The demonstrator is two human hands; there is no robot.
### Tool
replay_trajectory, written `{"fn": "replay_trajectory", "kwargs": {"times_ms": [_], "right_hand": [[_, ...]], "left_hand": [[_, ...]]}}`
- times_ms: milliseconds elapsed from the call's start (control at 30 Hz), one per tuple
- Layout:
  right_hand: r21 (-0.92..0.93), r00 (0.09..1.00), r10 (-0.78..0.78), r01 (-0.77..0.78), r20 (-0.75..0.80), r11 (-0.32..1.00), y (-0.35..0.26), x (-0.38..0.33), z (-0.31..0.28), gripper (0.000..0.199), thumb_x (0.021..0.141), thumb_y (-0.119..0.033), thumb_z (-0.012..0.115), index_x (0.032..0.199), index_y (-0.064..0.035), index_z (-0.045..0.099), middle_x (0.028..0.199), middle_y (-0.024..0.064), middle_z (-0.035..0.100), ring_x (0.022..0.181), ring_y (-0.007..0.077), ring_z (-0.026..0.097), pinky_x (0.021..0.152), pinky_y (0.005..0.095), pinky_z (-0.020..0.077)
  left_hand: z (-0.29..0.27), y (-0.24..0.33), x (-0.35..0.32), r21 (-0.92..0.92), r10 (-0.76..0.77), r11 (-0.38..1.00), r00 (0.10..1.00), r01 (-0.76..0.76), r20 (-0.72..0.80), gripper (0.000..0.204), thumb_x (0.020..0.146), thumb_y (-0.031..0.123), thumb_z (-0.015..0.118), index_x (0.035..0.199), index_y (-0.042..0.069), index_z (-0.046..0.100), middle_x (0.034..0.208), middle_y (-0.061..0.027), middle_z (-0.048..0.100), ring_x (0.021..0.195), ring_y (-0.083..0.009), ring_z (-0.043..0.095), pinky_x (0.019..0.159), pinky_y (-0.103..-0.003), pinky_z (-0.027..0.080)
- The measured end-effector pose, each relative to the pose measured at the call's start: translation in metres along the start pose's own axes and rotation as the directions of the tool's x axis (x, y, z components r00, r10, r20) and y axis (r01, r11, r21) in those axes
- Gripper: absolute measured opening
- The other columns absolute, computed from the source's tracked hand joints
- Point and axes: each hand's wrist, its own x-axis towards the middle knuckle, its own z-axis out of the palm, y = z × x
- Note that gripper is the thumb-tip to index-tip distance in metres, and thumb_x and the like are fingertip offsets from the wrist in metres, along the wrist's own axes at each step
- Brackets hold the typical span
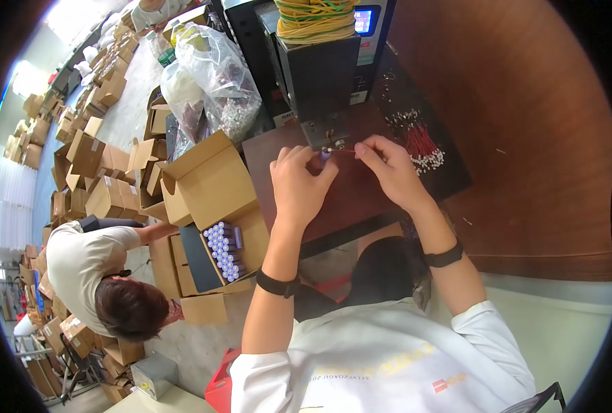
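Observation:
My left hand is closed around a small purple cylindrical battery cell, held at the front of a black machine. The cell's end is close under the machine's small metal tips; whether they touch, I cannot tell. From the right, my right hand pinches a thin red wire that runs toward the cell's end. Beyond my right hand lies a bundle of red wires with white ends. Both hands are above a dark reddish-brown board.
Left of the board stands an open cardboard box with several purple cells in it. Clear plastic bags of small parts stand behind it. A yellow-green coil tops the machine. A co-worker bends over at the left.

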Motion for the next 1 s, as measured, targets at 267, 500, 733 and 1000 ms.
{"fn": "replay_trajectory", "kwargs": {"times_ms": [267,500,733,1000], "right_hand": [[0.038,0.996,0.082,-0.084,0.043,0.996,-0.002,0.006,-0.002,0.029,0.102,-0.025,0.061,0.089,-0.0005,0.066,0.081,-0.0012,0.061,0.081,0.0075,0.053,0.074,0.0252,0.0417],[0.111,0.985,0.156,-0.164,0.081,0.980,-0.006,0.013,-0.001,0.027,0.100,-0.023,0.060,0.085,-0.0004,0.065,0.079,-0.0015,0.060,0.078,0.0076,0.051,0.074,0.0250,0.0409],[0.109,0.981,0.171,-0.181,0.093,0.978,-0.008,0.012,-0.002,0.028,0.100,-0.024,0.060,0.085,-0.0009,0.065,0.081,-0.0016,0.060,0.081,0.0076,0.052,0.075,0.0245,0.0406],[0.090,0.984,0.143,-0.153,0.108,0.984,-0.013,0.000,-0.013,0.028,0.101,-0.027,0.063,0.090,-0.0022,0.067,0.084,-0.0017,0.061,0.083,0.0074,0.053,0.077,0.0238,0.0415]], "left_hand": [[0.001,0.000,0.000,-0.004,0.022,1.000,1.000,-0.022,0.002,0.023,0.078,0.021,0.080,0.081,0.000,0.070,0.073,-0.0098,0.061,0.075,-0.0287,0.057,0.068,-0.041,0.044],[0.001,-0.002,-0.001,0.015,0.005,1.000,1.000,-0.006,0.031,0.021,0.081,0.023,0.079,0.084,0.003,0.072,0.077,-0.0078,0.061,0.079,-0.0273,0.058,0.074,-0.039,0.042],[0.000,-0.003,-0.001,0.027,0.041,0.999,0.999,-0.042,0.028,0.019,0.083,0.022,0.077,0.082,0.005,0.069,0.079,-0.0049,0.061,0.083,-0.0268,0.058,0.075,-0.041,0.039],[-0.003,0.005,-0.002,-0.012,0.048,0.999,0.997,-0.047,0.053,0.017,0.080,0.016,0.077,0.090,0.003,0.075,0.079,-0.0070,0.066,0.080,-0.0245,0.061,0.075,-0.037,0.045]]}}
